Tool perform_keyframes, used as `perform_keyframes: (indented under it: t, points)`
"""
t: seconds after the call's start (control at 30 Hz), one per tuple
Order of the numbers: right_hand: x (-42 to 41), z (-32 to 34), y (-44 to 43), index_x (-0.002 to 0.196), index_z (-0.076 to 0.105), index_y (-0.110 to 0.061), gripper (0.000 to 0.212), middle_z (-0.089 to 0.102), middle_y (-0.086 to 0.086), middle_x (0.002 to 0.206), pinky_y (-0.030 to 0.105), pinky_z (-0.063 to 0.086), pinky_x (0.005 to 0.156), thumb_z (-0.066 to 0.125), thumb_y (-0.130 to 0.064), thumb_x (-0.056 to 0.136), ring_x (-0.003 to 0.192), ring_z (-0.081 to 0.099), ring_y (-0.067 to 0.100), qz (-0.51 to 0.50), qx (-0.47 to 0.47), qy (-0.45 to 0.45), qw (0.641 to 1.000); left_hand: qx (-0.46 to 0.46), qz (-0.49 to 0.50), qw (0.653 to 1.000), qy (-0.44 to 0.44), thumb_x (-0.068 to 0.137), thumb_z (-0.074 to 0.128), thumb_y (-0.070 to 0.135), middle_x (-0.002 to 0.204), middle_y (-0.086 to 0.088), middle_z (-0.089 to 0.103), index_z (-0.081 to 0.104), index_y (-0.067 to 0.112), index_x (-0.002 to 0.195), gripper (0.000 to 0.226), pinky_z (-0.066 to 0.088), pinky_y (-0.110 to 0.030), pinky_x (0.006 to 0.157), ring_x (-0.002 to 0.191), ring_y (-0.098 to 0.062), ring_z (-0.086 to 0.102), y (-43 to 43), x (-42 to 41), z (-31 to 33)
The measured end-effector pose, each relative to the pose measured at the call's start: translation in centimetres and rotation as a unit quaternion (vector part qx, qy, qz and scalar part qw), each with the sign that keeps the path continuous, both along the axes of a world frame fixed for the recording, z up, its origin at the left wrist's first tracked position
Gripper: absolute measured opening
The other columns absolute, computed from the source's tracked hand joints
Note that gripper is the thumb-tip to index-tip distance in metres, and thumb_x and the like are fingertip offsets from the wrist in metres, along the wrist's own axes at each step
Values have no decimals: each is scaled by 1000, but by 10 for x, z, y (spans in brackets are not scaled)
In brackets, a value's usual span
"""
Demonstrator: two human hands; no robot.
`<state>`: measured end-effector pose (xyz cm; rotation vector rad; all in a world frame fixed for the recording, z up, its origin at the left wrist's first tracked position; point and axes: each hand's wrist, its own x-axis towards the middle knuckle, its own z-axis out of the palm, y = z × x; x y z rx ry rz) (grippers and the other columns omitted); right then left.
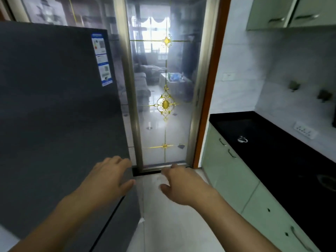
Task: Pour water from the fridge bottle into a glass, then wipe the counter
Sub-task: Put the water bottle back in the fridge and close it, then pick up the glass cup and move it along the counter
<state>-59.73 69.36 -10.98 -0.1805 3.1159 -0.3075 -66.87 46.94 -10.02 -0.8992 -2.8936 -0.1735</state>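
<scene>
At the right edge of the closed fridge (54, 106), we are holding our left hand (111, 177) out with fingers loosely spread, gripping nothing, while our right hand (181, 182) is hovering beside it, open and empty. We are seeing no bottle and judging it inside the fridge: 0 of 2 steps done, pouring and wiping the black counter (272, 155) both ahead. We are logging a clear object (242, 139) on it as a possible glass.

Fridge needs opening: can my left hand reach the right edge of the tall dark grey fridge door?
Likely yes: the open left hand is right at the dark grey fridge door's right edge, nothing between them.
</scene>
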Motion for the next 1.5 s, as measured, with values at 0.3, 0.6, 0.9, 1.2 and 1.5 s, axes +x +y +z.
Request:
perform_keyframes:
  t: [0.3, 0.6, 0.9, 1.2, 1.5]
  points:
    - [205, -21, 226, 132, 52, -21, 48, 60, 7, 125, 39, 49, 93, 50, -52, 95, 113, 59, 28, -250, -29, -63, 966, 53, -122, 989, -68, 90, 56, 59, 131, 8, 53, 50, 32, 135, 53, 43, -26, 96, 120, -14, 51, 236, 129, -27]
    - [390, -36, 382, 131, 52, -20, 46, 57, 9, 125, 42, 48, 94, 51, -50, 96, 114, 55, 30, -463, -57, -72, 882, -11, -312, 944, -104, 91, 55, 59, 122, 6, 56, 49, 30, 134, 53, 46, -30, 90, 97, -14, 55, 467, 243, -42]
    - [540, -63, 440, 134, 51, -22, 45, 59, 5, 124, 37, 48, 92, 52, -48, 97, 114, 57, 27, -665, -104, -76, 735, -46, -518, 840, -156, 90, 58, 59, 126, 10, 54, 51, 31, 132, 51, 44, -29, 96, 118, -14, 48, 640, 345, -73]
    - [687, -98, 420, 118, 55, -22, 32, 59, 1, 113, 38, 52, 85, 57, -42, 94, 104, 61, 28, -845, -150, -57, 510, -115, -707, 681, -156, 89, 60, 55, 125, 7, 56, 55, 29, 128, 47, 44, -33, 100, 122, -18, 49, 748, 504, -108]
    - [821, -179, 414, 138, 42, -29, 54, 51, 5, 125, 42, 53, 87, 61, -25, 88, 107, 61, 32, -867, -213, -30, 449, -162, -746, 621, -177, 90, 61, 54, 127, 8, 55, 54, 27, 129, 48, 43, -27, 101, 121, -14, 48, 761, 648, -151]
